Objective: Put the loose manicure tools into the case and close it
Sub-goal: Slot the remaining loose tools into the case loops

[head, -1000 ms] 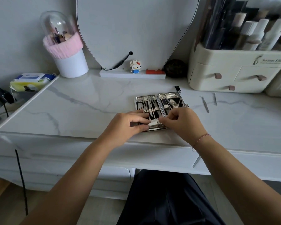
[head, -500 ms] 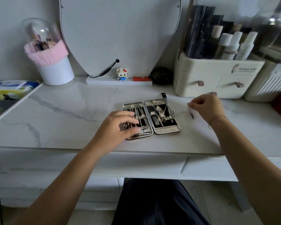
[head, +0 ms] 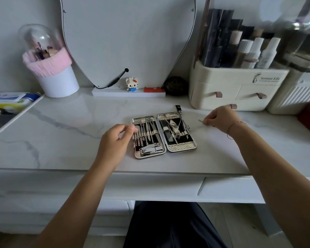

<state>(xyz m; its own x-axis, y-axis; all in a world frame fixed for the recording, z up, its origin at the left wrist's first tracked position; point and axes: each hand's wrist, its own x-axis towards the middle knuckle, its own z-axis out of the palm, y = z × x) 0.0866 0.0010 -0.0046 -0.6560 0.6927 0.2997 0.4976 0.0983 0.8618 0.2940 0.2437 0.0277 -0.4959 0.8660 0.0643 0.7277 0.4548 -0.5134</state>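
The manicure case (head: 181, 149) lies open flat on the marble table, two silver-rimmed halves with black lining. Several metal tools sit under its straps, and a nail clipper (head: 151, 150) rests in the near left corner. My left hand (head: 116, 140) hovers at the case's left edge, fingers loosely curled, holding nothing. To the right of the case, my right hand (head: 221, 119) pinches a thin metal tool (head: 200, 120) whose tip pokes out toward the case. A black strap (head: 178, 108) sticks out behind the case.
A cream drawer organizer (head: 236, 90) with bottles stands at the back right, close behind my right hand. At the back are a mirror (head: 129, 36), a small toy figure (head: 132, 84) and a white cup with pink trim (head: 56, 77). A wipes pack (head: 11, 99) lies far left.
My right hand left the case, reached right and took hold of a thin loose tool. My left hand lifted off the case's left half and now hovers beside it.
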